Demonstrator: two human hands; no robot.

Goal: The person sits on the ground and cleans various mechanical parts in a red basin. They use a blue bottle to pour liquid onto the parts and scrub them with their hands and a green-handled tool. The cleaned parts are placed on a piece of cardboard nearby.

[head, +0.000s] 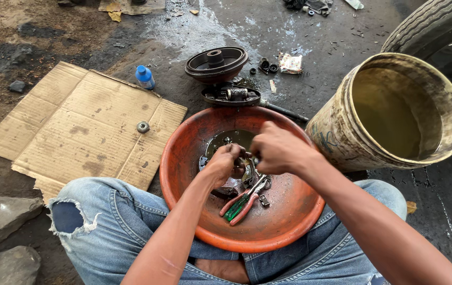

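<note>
Both gripping a greasy metal part (pixel 244 171) over orange basin (pixel 268 232) — left hand (pixel 225 162) and right hand (pixel 273 150) clenched; pliers (pixel 244 200) lying unused — cleaning seemingly midway.

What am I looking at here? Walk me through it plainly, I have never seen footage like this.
There is no machine: one camera on a person's head looks down at their own bare hands. The person sits on a dirty ground in torn jeans with an orange basin between the knees. The left hand and right hand work together on a greasy metal part. Pliers lie in the basin. Nearby are flattened cardboard, a blue-capped bottle, a dark metal drum and a grimy bucket.
</note>
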